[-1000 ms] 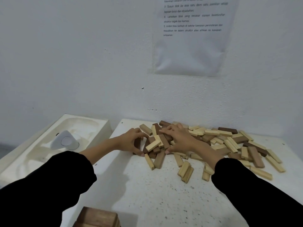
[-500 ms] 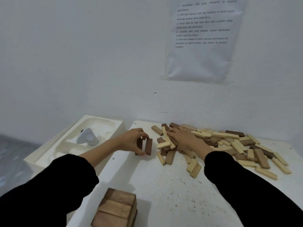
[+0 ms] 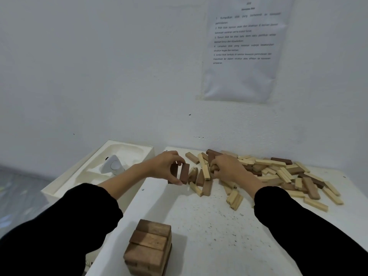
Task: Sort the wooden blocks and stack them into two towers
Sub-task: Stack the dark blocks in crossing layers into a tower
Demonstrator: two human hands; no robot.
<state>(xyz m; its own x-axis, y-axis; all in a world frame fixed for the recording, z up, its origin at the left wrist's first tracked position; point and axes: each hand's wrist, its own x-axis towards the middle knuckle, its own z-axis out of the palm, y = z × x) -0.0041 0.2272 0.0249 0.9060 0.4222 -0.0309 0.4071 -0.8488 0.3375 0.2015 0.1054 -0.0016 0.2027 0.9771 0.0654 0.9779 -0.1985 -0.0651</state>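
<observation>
The left hand (image 3: pixel 165 166) pinches two dark blocks (image 3: pixel 184 173) upright between thumb and fingers, just left of the pile (image 3: pixel 282 175) of light and dark blocks at the back of the table (image 3: pixel 199 226). The right hand (image 3: pixel 229 168) rests on the pile with fingers curled into it; whether it grips a block cannot be told. A dark tower (image 3: pixel 149 246) stands at the near edge. A white tray (image 3: pixel 79 176) sits beside the table.

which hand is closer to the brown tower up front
Left. The left hand, gripping two brown blocks, is beyond the tower; the right hand is farther off to the right, in the loose pile.
</observation>
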